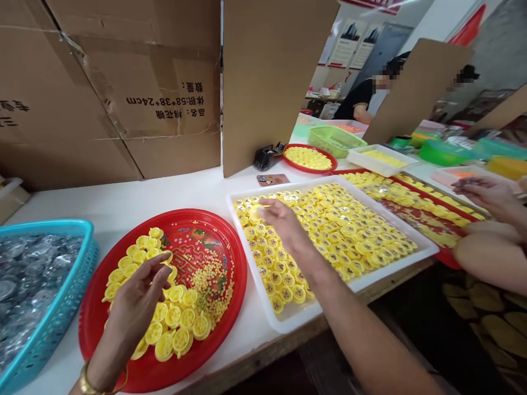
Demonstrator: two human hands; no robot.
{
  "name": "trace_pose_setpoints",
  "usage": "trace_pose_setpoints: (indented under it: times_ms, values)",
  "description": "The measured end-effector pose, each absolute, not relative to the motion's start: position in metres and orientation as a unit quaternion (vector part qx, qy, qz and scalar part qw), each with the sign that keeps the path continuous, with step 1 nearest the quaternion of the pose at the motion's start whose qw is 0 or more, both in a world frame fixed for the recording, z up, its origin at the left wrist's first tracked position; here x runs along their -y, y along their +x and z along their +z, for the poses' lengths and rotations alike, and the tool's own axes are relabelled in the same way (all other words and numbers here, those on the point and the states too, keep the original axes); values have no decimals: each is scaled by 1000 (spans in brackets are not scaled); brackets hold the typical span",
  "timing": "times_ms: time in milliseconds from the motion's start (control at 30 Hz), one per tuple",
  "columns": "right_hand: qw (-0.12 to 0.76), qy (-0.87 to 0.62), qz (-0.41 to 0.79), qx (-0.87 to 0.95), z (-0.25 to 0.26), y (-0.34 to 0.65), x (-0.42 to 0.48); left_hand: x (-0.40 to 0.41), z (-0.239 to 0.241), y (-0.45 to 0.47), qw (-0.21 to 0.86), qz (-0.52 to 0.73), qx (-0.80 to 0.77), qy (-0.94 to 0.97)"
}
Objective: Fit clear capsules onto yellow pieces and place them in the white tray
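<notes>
My left hand (138, 293) hovers over the round red tray (93, 323), its thumb and index finger apart with nothing between them. Small round yellow plastic pieces with side tabs (181, 315) lie in the tray, beside a scatter of tiny yellow bits (212, 277). Over the left part of the white tray (275, 323), my right hand (284, 219) pinches a small round yellow piece (257, 213). Beneath it, rows of yellow pieces with dark printed centres (346, 230) fill that tray. A gold bracelet (88, 381) circles my left wrist.
A blue basket (88, 241) of clear plastic parts stands at left. Cardboard panels (164, 137) rise behind the table. A phone (273, 180) lies behind the white tray, near a red dish (308, 159) of yellow pieces. At right, a co-worker's hand (489, 195) is over another red tray (448, 258).
</notes>
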State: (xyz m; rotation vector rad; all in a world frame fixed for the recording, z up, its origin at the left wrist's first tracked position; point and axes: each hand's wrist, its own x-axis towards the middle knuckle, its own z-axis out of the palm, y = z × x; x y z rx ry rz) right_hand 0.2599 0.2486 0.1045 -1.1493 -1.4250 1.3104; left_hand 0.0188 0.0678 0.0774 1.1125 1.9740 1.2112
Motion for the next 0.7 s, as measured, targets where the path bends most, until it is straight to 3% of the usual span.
trace_pose_setpoints:
  times_ms: [333,700]
  values:
    - [346,-645,409,544,38,300,-306,-61,55,24,316,400,-753,417]
    - [309,-684,282,597,38,291,-310,-56,47,26,339,395,-747,415]
